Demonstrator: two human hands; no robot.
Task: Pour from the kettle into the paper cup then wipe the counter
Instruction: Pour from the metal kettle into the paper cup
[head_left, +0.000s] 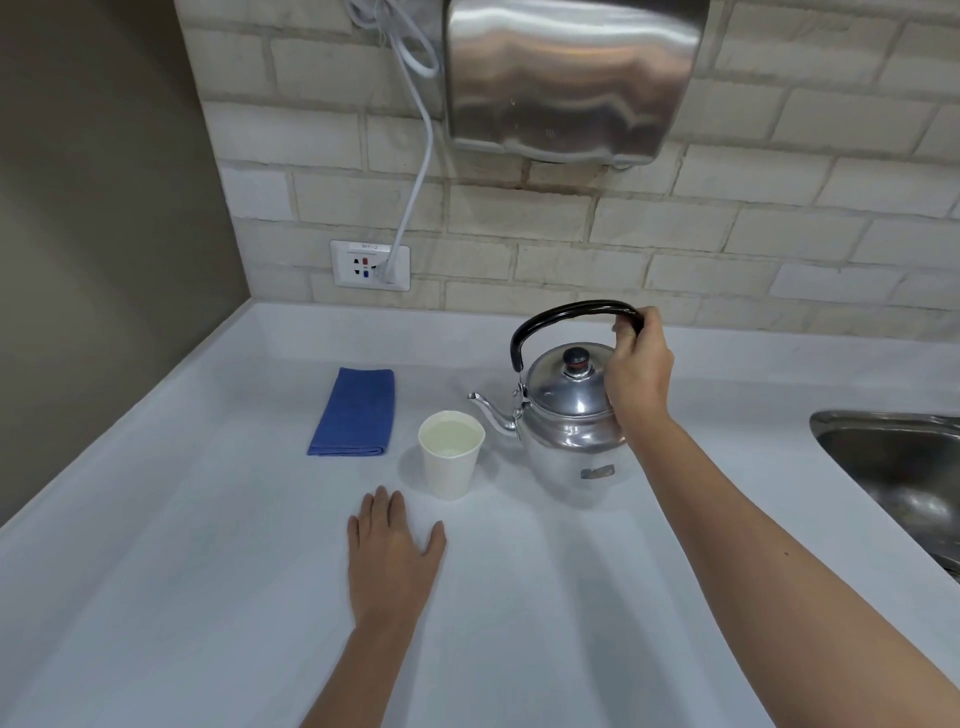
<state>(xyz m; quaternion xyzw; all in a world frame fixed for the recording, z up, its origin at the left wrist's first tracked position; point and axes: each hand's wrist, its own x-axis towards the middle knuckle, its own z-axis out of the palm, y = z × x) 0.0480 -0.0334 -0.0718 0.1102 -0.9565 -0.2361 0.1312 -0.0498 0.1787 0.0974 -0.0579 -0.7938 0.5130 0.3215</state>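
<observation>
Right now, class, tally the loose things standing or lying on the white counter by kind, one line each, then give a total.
Shiny metal kettle with black handle: 1
White paper cup: 1
Folded blue cloth: 1
Total: 3

Bright, even, cool light from overhead fills the frame, leaving only faint, soft shadows on the white table (208, 571) at lower centre. Broad glare streaks the steel dispenser (571, 73) at the top, and smaller highlights sit on the kettle (566, 415). Wide-angle distortion bows the wall bricks and table edges toward the corners; focus is mildly soft throughout.
</observation>
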